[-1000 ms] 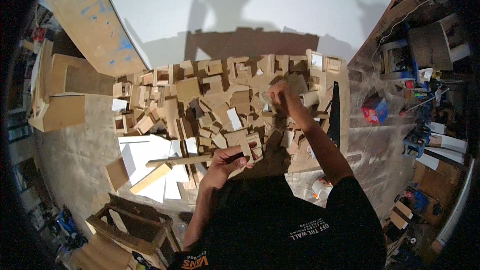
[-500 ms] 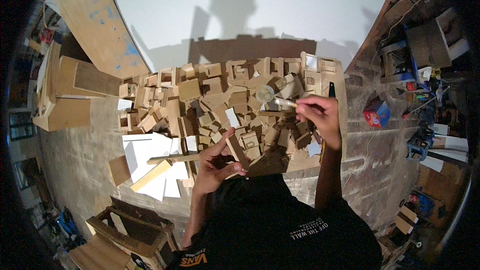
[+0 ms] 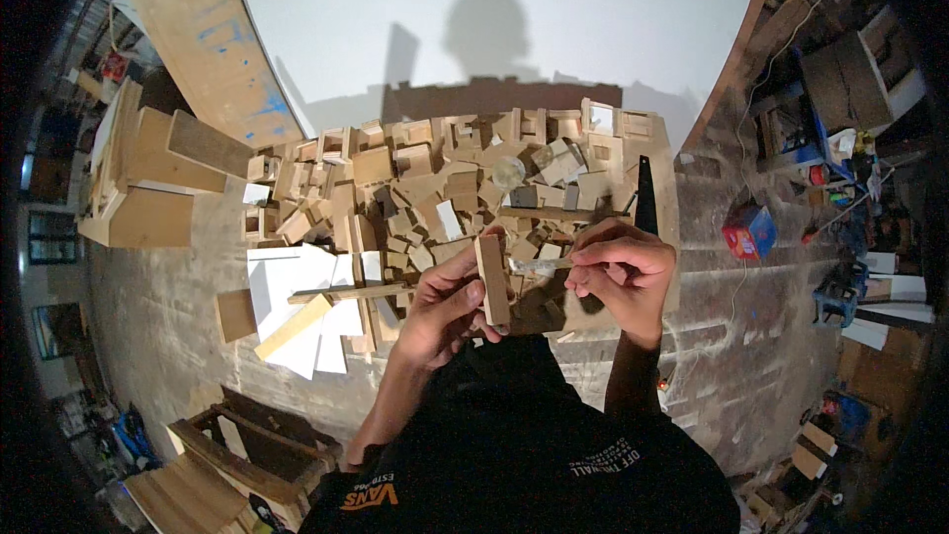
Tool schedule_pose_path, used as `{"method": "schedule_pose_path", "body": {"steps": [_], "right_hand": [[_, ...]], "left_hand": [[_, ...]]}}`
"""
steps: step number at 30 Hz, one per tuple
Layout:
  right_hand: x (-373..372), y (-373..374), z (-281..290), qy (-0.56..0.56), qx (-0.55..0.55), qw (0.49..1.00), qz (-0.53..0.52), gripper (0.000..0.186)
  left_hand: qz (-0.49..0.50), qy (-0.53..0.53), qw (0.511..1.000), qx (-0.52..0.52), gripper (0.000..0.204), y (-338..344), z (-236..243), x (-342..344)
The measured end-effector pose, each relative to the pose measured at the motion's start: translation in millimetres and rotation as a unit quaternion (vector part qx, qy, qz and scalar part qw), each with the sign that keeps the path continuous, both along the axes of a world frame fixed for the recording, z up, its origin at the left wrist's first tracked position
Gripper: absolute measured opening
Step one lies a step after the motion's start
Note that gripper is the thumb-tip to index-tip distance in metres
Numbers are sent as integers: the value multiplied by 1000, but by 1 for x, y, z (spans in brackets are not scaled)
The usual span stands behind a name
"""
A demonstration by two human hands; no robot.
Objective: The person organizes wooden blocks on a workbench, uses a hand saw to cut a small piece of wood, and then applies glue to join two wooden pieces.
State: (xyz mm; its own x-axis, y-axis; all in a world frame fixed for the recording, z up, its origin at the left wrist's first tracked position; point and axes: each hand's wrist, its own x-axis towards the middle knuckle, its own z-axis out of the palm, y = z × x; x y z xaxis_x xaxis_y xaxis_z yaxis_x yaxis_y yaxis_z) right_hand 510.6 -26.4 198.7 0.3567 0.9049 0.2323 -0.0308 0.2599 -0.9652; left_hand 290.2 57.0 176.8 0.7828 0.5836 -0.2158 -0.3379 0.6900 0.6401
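My left hand (image 3: 440, 311) is closed around a small flat wooden block (image 3: 491, 280), which it holds upright in front of my chest. In my right hand (image 3: 626, 272) is a small brush (image 3: 542, 264), pinched between thumb and fingers. Its pale, whitish tip points left and reaches the right side of the block; whether it touches cannot be made out. Beyond my hands, a round tub (image 3: 509, 173) of pale content sits among many small wooden pieces (image 3: 463, 188) on a board.
White sheets (image 3: 297, 302) with wooden strips lie at the left. A black tapered blade (image 3: 646, 196) rests at the board's right edge. A large white panel (image 3: 376, 0) stands beyond. A red and blue box (image 3: 748, 231) is on the floor at right, a wooden frame (image 3: 247, 455) at lower left.
My right hand has brought the brush from beside the round tub toward me, up to the wooden block. My left hand has shifted right and turned the block more upright.
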Motion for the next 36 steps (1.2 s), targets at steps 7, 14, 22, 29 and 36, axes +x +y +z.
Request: {"method": "schedule_pose_path", "body": {"steps": [7,14,22,29,36], "right_hand": [[3,-27,3,-107,60,992,1,22],[9,-49,19,-173,128,976,36,21],[1,-78,29,-57,85,995,10,19],[-6,-72,47,-178,79,980,-48,18],[-14,-82,55,-192,84,978,-2,16]], "left_hand": [[-17,4,999,37,56,-33,23,5],[-19,-16,999,47,50,-60,41,7],[-31,9,995,91,49,-76,57,2],[-24,23,989,142,50,-79,70,4],[-8,-13,995,98,52,-81,75,1]]}}
